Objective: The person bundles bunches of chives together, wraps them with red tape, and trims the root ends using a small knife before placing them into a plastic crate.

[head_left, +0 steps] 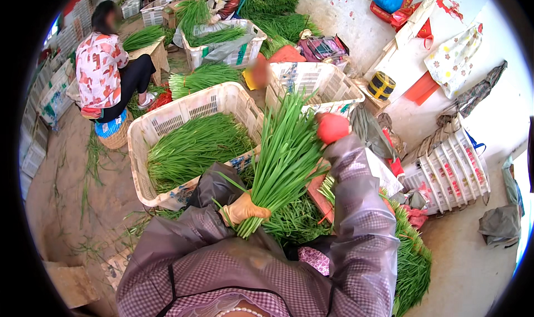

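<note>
A bunch of long green garlic chives (283, 155) stands tilted in front of me, its leaf tips pointing up and away. My left hand (246, 208), in a tan glove, is closed round the bunch near its stem ends. At the upper right of the leaves is my right hand (334, 129) in a red glove, curled like a fist. What its fingers hold, if anything, is hidden. Loose chives (295, 219) lie below the bunch, close to my lap. Just beyond my left forearm, a white plastic crate (139, 150) holds a thick layer of chives (194, 150).
A second white crate (339, 77) stands farther right, with another crate (253, 47) of chives behind. A person (103, 66) sits low at the left. More chives (411, 256) are heaped by my right elbow. A crate (450, 172) lies tipped against the wall.
</note>
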`<state>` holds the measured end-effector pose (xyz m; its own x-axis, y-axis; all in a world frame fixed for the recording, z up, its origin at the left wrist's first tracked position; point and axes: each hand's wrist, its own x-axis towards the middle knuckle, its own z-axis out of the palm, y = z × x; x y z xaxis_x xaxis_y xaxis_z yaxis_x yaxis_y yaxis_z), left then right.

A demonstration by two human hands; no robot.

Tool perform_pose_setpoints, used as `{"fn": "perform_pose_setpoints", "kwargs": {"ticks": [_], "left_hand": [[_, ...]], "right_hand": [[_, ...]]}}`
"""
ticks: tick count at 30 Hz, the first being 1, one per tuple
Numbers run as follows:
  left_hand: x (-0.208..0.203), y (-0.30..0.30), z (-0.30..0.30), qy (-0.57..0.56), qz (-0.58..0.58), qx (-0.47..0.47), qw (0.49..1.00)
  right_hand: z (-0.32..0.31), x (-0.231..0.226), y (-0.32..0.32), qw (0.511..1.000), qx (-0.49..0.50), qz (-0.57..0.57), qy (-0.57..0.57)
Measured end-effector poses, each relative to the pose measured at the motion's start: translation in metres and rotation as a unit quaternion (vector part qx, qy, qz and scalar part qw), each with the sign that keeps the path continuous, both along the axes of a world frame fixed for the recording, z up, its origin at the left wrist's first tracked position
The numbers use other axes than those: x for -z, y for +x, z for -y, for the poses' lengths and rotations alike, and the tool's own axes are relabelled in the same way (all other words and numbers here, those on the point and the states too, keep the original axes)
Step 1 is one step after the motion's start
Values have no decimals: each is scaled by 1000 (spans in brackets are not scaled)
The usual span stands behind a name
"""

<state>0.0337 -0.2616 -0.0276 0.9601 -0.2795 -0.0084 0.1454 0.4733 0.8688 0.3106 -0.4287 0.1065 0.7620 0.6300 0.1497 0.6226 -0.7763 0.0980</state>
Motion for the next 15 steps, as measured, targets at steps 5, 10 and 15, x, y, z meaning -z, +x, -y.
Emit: {"fn": "perform_pose_setpoints", "kwargs": {"ticks": [5,10,15], "left_hand": [[9,5,4,-25,-34,26,999],[-4,6,-4,-103,-103,0,989],[-29,20,-4,-128,-60,-30,989]], "right_hand": [[52,-35,34,937,82,47,336],[81,-77,-31,871,160,-341,315],[89,38,-90,891,-67,-449,32]]}}
